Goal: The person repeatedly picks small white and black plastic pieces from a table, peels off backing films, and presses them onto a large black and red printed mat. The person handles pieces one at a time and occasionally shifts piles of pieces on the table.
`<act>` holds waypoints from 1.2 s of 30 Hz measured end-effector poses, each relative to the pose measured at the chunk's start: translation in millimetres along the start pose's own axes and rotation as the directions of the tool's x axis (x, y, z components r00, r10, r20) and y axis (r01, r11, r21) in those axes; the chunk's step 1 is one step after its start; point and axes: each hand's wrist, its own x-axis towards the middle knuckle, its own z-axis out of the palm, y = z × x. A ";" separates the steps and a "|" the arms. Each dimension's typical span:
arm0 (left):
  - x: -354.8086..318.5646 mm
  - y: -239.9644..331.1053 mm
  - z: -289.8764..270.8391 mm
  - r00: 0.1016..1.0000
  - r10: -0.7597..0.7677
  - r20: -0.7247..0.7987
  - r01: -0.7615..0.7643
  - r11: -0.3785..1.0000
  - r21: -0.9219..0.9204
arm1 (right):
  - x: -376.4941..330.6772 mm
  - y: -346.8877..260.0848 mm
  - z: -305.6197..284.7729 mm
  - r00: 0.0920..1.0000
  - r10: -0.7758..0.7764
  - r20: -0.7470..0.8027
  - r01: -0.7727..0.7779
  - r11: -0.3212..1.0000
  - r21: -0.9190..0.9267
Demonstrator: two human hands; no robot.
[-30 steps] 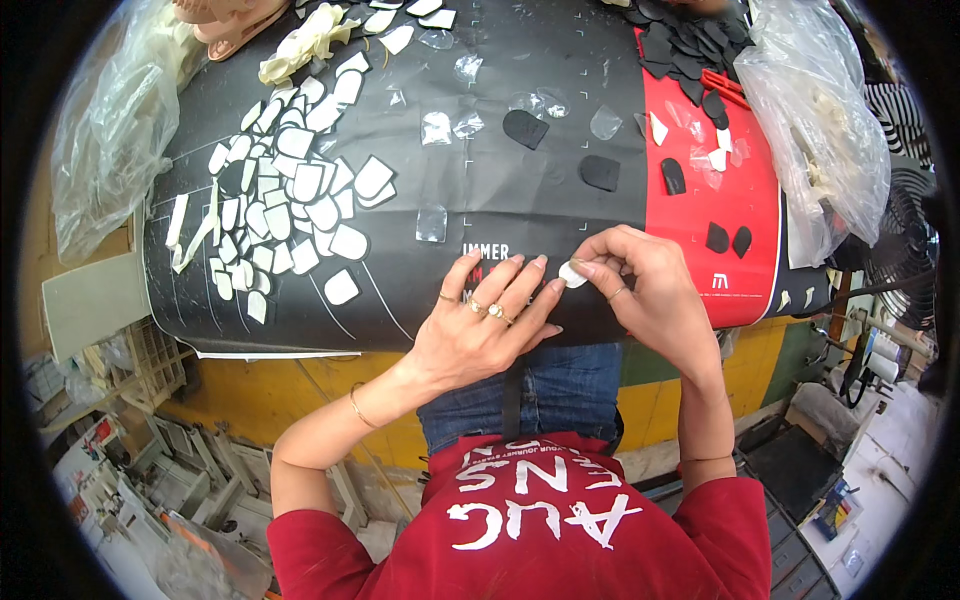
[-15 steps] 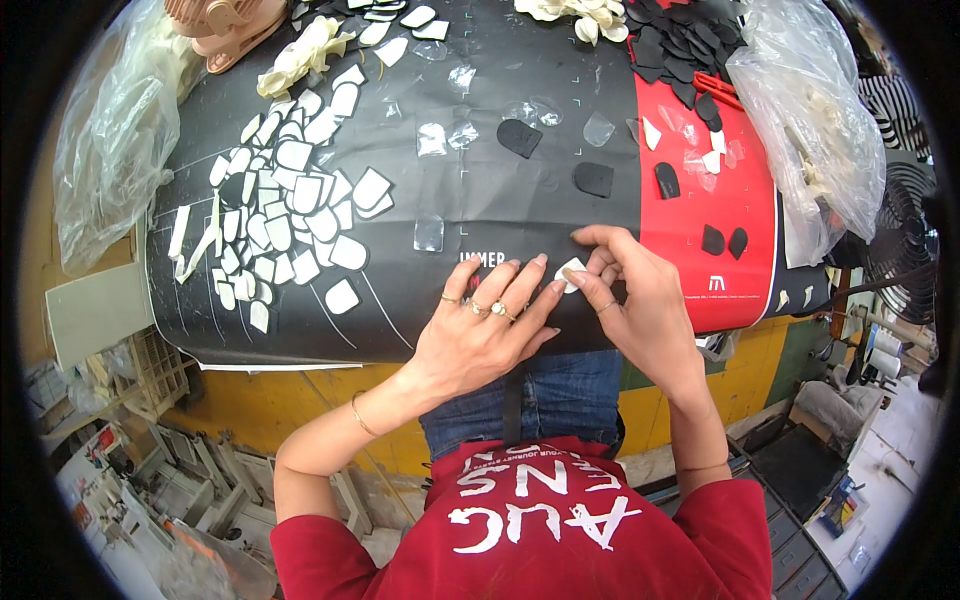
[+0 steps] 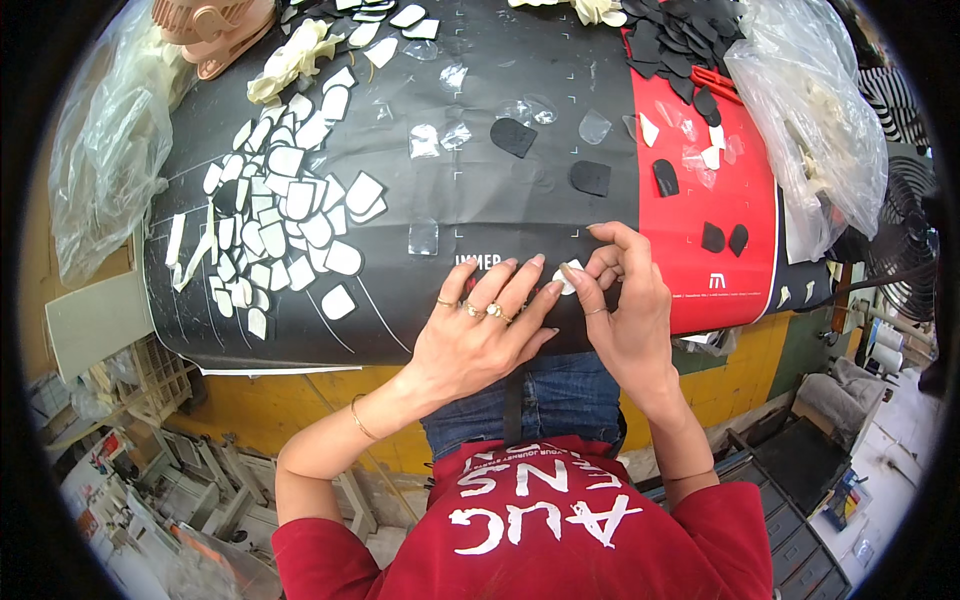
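Pinching a small white piece (image 3: 567,287) between thumb and finger, the right hand (image 3: 632,312) holds it over the near part of a creased black sheet (image 3: 390,165); the left hand (image 3: 462,338) lies spread and loose, its index fingertip at the piece's left edge; one cover, smooth and shiny, joins the sheet to a red panel (image 3: 735,285); flat white tabs (image 3: 298,200), dark-edged, rounded at one end and straight at the other, heap at left, too overlapped to count; two loose dark tabs (image 3: 590,178) lie on the black, three on the red; two crinkled clear bags (image 3: 100,180) flank everything; fingers cover much of the piece, so its pointing and long axis cannot be told.
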 end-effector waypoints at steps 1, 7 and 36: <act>0.1 -0.1 -0.3 1.000 0.000 -0.002 0.000 1.000 -0.004 | -0.3 0.3 1.0 1.000 0.008 -0.014 -0.008 1.000 0.016; 1.1 -0.5 -1.7 1.000 0.004 0.000 -0.004 1.000 -0.016 | -0.4 0.3 5.3 0.988 -0.076 -0.137 0.059 0.991 -0.121; -46.9 -30.9 -44.7 0.858 -0.398 -0.324 0.482 0.843 0.239 | 85.5 56.3 -32.1 0.880 -0.268 -0.393 0.108 0.917 -0.383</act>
